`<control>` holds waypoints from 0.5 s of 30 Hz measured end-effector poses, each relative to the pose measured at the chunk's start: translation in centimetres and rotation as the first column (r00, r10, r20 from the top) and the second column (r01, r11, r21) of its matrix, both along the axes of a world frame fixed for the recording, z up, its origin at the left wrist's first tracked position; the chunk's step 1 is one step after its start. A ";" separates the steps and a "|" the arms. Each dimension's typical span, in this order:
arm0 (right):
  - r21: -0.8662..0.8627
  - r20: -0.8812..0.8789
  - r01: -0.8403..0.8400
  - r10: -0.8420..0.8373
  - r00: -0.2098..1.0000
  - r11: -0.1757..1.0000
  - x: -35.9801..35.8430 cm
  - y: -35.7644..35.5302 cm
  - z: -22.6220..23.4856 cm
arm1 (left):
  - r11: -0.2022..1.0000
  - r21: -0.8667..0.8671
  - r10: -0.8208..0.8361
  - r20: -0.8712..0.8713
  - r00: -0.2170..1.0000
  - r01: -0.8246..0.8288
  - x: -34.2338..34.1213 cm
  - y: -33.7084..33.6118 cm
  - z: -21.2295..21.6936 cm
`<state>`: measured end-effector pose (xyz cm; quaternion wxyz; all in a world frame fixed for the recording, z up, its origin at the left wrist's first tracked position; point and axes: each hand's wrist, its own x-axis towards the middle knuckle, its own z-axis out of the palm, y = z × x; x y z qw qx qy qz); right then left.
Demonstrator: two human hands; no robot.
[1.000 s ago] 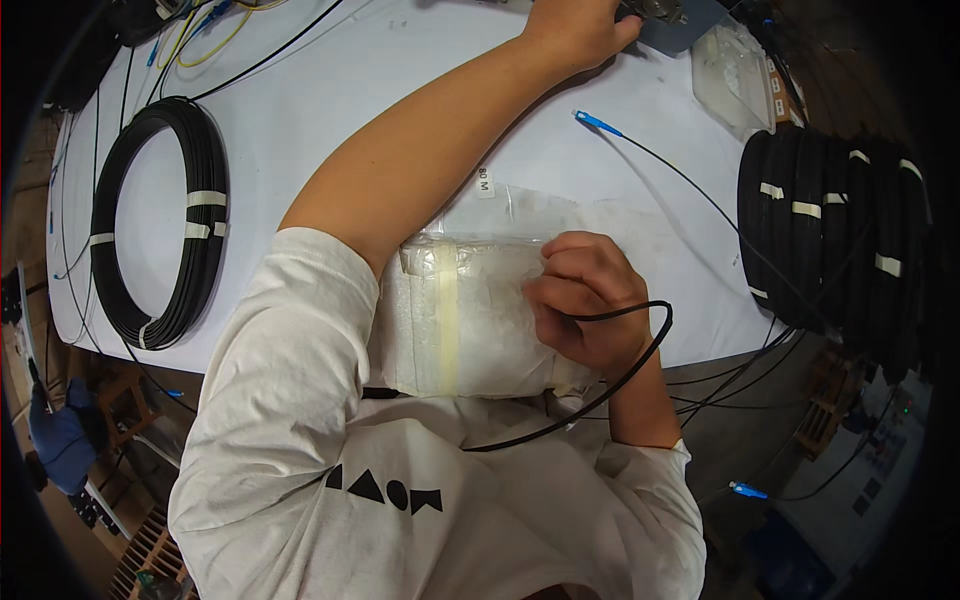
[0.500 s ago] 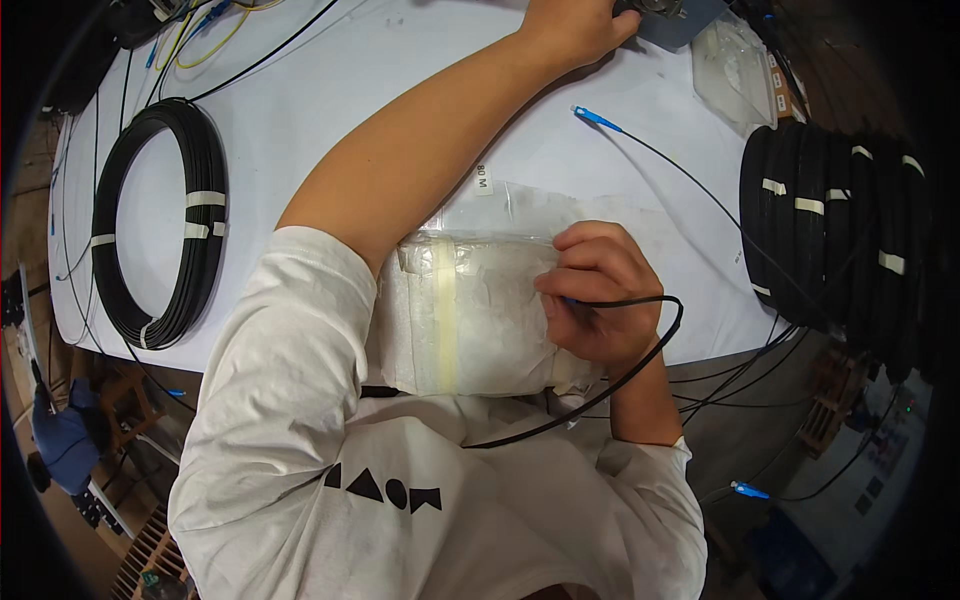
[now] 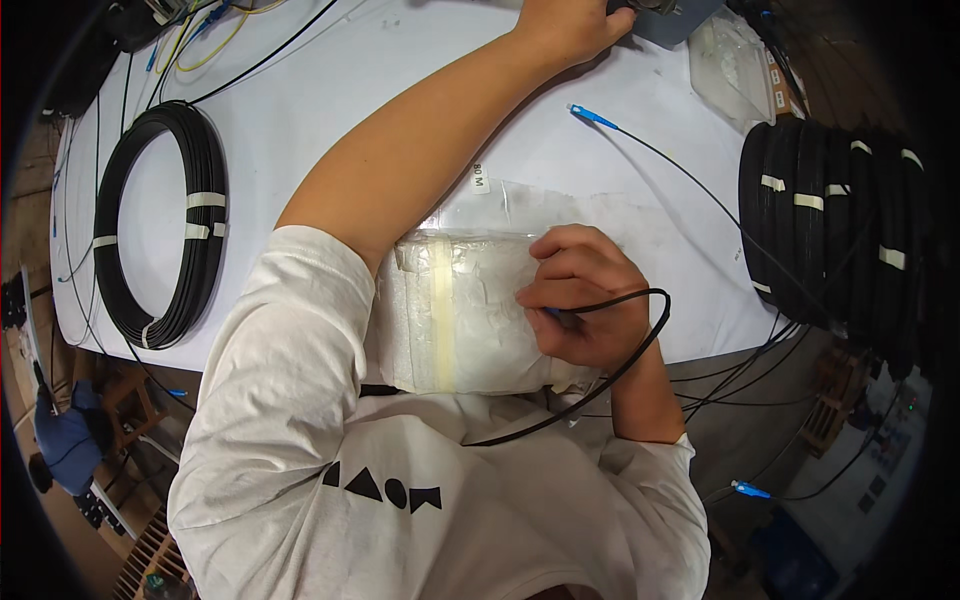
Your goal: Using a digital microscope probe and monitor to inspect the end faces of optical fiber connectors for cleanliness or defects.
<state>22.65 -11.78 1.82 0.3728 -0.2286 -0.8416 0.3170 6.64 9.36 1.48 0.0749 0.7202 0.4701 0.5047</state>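
My right hand [image 3: 580, 300] is closed around a thin black cable [image 3: 640, 345]. The cable loops out to the right of the hand and trails back down across my white shirt. The hand rests on a stack of clear plastic bags [image 3: 450, 310] bound with a pale tape strip, at the near edge of the white table [image 3: 330, 110]. My left arm stretches across the table to the far edge. There my left hand [image 3: 575, 25] lies on a grey device [image 3: 665, 15] that the frame's top edge cuts off, so its grip is hidden.
A black cable coil [image 3: 160, 225] with white ties lies on the left. A stack of similar coils [image 3: 830, 230] stands at the right edge. A black cable with a blue connector [image 3: 590, 115] crosses the table. A clear bag [image 3: 735, 65] lies far right. Loose cables hang below.
My right hand has shifted slightly to the right on the plastic bags, and the black cable loop has swung out with it. My left hand has stayed at the far edge.
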 end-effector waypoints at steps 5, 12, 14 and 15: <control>0.039 -0.010 0.098 -0.098 0.995 0.994 0.0 0.1 -0.3 | 0.999 0.043 -0.004 -0.010 1.000 0.005 -0.1 0.0 -0.1; 0.025 -0.007 0.036 -0.035 0.999 0.999 0.1 0.1 -0.4 | 1.000 0.028 0.007 -0.008 1.000 -0.007 -0.1 0.2 -0.2; 0.036 0.006 0.056 -0.056 0.998 0.998 0.0 0.2 -0.5 | 1.000 -0.024 0.006 0.010 1.000 -0.005 0.0 0.4 -0.2; 0.034 0.007 0.057 -0.058 0.998 0.998 0.0 0.1 -0.3 | 1.000 -0.026 0.004 0.011 1.000 -0.003 0.1 0.4 -0.4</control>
